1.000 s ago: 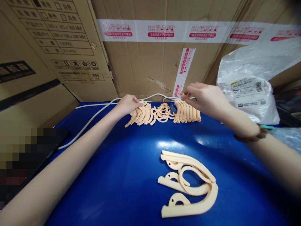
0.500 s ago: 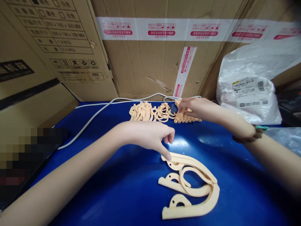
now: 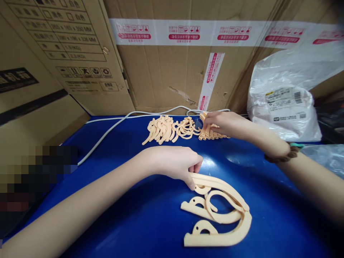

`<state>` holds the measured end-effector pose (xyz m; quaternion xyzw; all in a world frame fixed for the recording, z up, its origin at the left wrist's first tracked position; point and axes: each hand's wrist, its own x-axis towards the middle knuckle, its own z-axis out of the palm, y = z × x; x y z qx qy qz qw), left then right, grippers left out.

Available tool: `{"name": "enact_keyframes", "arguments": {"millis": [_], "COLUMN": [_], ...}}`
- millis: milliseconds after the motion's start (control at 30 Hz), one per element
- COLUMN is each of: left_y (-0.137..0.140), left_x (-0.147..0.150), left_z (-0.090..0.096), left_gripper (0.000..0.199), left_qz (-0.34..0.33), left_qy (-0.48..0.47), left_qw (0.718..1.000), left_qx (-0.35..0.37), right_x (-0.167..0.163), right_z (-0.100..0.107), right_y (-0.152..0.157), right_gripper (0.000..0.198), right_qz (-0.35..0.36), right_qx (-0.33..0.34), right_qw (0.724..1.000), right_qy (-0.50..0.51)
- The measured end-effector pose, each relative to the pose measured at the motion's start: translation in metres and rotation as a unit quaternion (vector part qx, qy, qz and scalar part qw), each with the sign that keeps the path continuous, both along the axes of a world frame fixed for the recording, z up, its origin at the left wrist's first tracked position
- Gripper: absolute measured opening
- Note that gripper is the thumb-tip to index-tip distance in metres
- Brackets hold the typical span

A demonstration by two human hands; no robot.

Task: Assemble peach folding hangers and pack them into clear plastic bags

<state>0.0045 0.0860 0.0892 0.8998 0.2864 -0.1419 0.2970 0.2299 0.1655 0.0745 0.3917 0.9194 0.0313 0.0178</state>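
Observation:
A cream plastic folding hanger (image 3: pixel 238 231) lies on the blue table in front of me, its curved arms lying toward the left and a round hook between them. My left hand (image 3: pixel 176 163) is closed around the left end of its upper arm, thumb on the near side. Farther back, my right hand (image 3: pixel 228 123) reaches into a pile of small cream hanger pieces (image 3: pixel 212 134), fingers bent down and closed on them; the fingertips are partly hidden. Left of that pile lie loose cream hooks (image 3: pixel 185 129) and a heap of curved hanger arms (image 3: pixel 161 129).
A white cable (image 3: pixel 107 134) runs along the back and left of the blue table (image 3: pixel 129 222). Cardboard boxes (image 3: pixel 161 75) wall off the back and left. A white plastic bag (image 3: pixel 285 104) with a label stands at the back right.
My left hand has come down slightly toward me and closed on the upper hanger arm's end. It has uncovered more of the curved arms behind. My right hand has hardly moved.

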Motion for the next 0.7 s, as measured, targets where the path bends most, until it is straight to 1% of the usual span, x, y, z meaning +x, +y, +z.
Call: {"name": "enact_keyframes", "arguments": {"millis": [200, 400, 467, 500, 533, 567, 600, 667, 700], "left_y": [0.0, 0.002, 0.007, 0.011, 0.015, 0.02, 0.025, 0.034, 0.038], "left_x": [0.0, -0.001, -0.003, -0.005, -0.006, -0.008, -0.01, -0.015, -0.017], "left_z": [0.002, 0.004, 0.003, 0.003, 0.002, 0.002, 0.002, 0.002, 0.002], "left_gripper": [0.018, 0.012, 0.011, 0.011, 0.011, 0.012, 0.013, 0.015, 0.016], "left_qz": [0.017, 0.02, 0.029, 0.046, 0.071, 0.104, 0.142, 0.218, 0.251], "left_qy": [-0.004, -0.018, -0.028, -0.037, -0.055, -0.085, -0.126, -0.221, -0.263], "left_qw": [1.0, 0.999, 0.998, 0.997, 0.994, 0.987, 0.975, 0.935, 0.912], "left_qx": [-0.015, -0.037, -0.043, -0.05, -0.065, -0.089, -0.119, -0.171, -0.19], "right_x": [0.0, 0.001, -0.001, -0.003, -0.006, -0.009, -0.013, -0.02, -0.024], "right_z": [0.0, -0.003, -0.001, 0.002, 0.005, 0.008, 0.012, 0.019, 0.022], "right_y": [0.0, 0.002, -0.001, -0.004, -0.007, -0.012, -0.018, -0.031, -0.037], "right_gripper": [0.03, 0.032, 0.035, 0.034, 0.032, 0.029, 0.028, 0.032, 0.036], "right_qz": [0.004, 0.005, 0.003, 0.007, 0.013, 0.019, 0.022, 0.013, 0.005], "right_qx": [-0.003, 0.004, 0.01, 0.001, -0.024, -0.069, -0.127, -0.256, -0.302], "right_qw": [1.0, 1.0, 0.999, 0.997, 0.993, 0.986, 0.973, 0.935, 0.915], "right_qy": [0.013, 0.019, 0.046, 0.074, 0.111, 0.15, 0.19, 0.247, 0.268]}}
